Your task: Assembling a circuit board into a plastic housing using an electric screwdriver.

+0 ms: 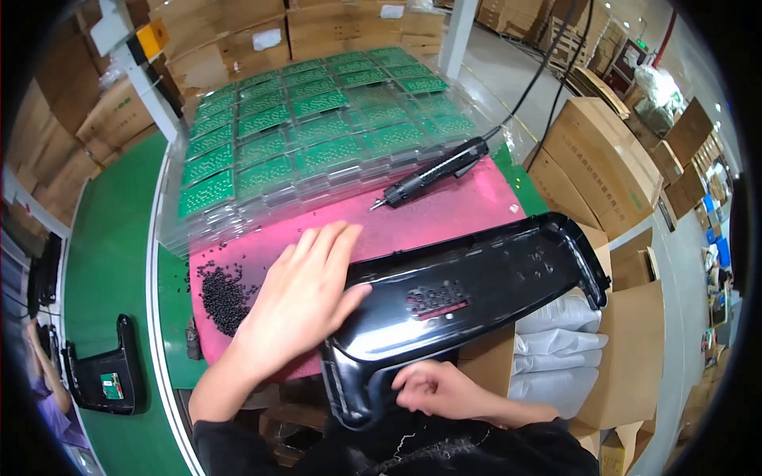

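Note:
A long glossy black plastic housing [492, 274] lies tilted across the front edge of the pink mat, with a cluster of slots near its middle. Over its left end, my left hand [305, 289] is stretched out flat, thumb apart from the fingers; whether it touches the rim I cannot tell. Just below the near rim, my right hand [432, 389] is curled with fingers drawn together. What it holds, if anything, is hidden. A pile of small black parts [225, 301] sits left of my left wrist. Beyond the housing lies a black electric screwdriver [432, 174].
Stacked clear trays [238, 208] of green circuit boards [317, 103] stand behind the pink mat [476, 202]. An open carton [627, 349] with wrapped pieces is at right. On the green belt [111, 230] at left sits another black housing [95, 373], near another person's arm [48, 369].

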Demonstrator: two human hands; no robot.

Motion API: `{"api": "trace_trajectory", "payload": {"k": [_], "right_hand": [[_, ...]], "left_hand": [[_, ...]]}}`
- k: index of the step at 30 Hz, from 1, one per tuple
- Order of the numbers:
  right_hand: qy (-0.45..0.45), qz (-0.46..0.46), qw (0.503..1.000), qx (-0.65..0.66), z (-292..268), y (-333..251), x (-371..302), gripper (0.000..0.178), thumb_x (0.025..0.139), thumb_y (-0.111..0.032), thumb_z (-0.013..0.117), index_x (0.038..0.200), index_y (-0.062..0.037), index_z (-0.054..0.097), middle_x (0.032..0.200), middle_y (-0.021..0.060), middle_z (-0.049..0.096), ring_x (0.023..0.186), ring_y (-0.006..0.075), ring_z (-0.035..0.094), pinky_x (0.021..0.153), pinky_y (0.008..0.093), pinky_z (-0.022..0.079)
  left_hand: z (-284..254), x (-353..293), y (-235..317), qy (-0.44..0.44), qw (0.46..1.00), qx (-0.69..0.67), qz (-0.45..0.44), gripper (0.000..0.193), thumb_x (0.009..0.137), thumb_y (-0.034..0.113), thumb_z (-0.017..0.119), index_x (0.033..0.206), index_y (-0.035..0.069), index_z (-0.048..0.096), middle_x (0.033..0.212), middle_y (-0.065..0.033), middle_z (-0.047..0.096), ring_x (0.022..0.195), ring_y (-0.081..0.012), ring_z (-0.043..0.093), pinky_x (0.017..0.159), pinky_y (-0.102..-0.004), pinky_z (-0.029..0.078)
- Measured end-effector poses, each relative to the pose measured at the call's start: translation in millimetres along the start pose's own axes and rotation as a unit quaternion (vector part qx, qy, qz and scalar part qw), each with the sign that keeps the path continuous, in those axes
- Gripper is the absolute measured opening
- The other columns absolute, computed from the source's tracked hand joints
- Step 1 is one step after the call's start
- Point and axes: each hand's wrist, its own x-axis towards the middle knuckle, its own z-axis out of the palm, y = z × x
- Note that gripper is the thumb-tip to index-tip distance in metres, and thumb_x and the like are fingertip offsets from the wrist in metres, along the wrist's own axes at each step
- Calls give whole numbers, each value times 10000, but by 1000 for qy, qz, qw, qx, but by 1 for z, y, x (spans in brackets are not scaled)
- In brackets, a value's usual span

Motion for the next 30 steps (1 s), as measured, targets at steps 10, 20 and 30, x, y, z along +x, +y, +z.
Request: {"api": "trace_trajectory", "payload": {"k": [10, 20, 30], "right_hand": [[228, -447, 687, -525, -71, -159, 190, 330, 850, -93, 618, 1159, -29, 522, 934, 140, 610, 902, 327, 608, 786, 421, 489], [201, -267, 559, -759, -109, -192, 337, 493, 896, -225, 503, 1338, -7, 508, 1555, 154, 285, 1395, 336, 325, 1105, 525, 305], [143, -547, 667, -485, -77, -193, 228, 691, 829, -67, 581, 1464, 16, 322, 1542, 154, 272, 1419, 309, 277, 1132, 446, 254]], "left_hand": [[60, 8, -57, 70, 995, -60, 40, 146, 853, 207, 648, 858, 62, 629, 827, -71, 617, 816, -275, 648, 639, -417, 526], [53, 0, -77, 122, 991, 44, 17, 138, 797, 206, 703, 818, 89, 632, 803, -54, 601, 805, -255, 590, 693, -402, 454], [31, -9, -95, 138, 988, -65, -38, 415, 758, 171, 781, 1103, 41, 592, 1090, -133, 553, 1065, -307, 515, 911, -389, 435]]}}
